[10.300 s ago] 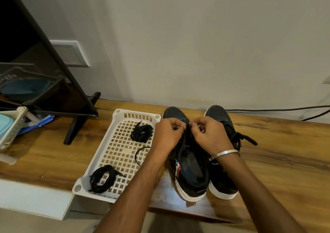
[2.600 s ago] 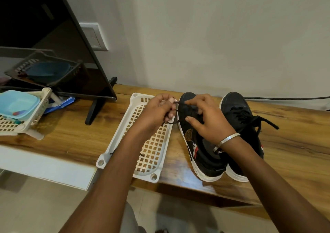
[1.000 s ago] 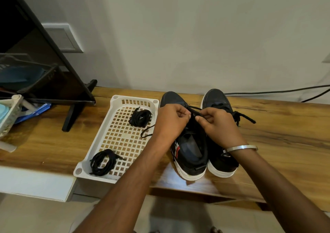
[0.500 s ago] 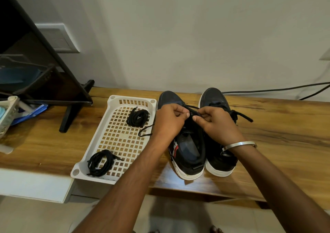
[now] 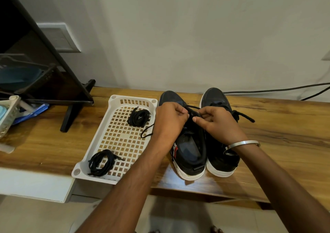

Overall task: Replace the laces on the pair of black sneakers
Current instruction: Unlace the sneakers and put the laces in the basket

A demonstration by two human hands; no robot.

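Two black sneakers with white soles stand side by side on the wooden shelf, toes to the wall. Over the left sneaker (image 5: pixel 190 149) my left hand (image 5: pixel 169 121) and my right hand (image 5: pixel 217 123) each pinch the black lace (image 5: pixel 192 110) at the eyelets near its toe. A loose end of that lace (image 5: pixel 147 132) trails over the basket rim. The right sneaker (image 5: pixel 221 159) carries a tied black lace (image 5: pixel 243 116). A white perforated basket (image 5: pixel 114 143) left of the shoes holds two coiled black laces, one at the back (image 5: pixel 139 116) and one at the front (image 5: pixel 101 162).
A dark TV (image 5: pixel 37 68) on a stand (image 5: pixel 71 115) fills the left. A second white basket (image 5: pixel 7 118) with blue items sits at the far left edge. Black cables (image 5: pixel 278 90) run along the wall at the right. The wooden shelf (image 5: pixel 285 143) ends at a front edge above the floor.
Both hands stay over the left sneaker's toe end. In the last half second my right hand shifted slightly along the lace; the shoes and basket have not moved.
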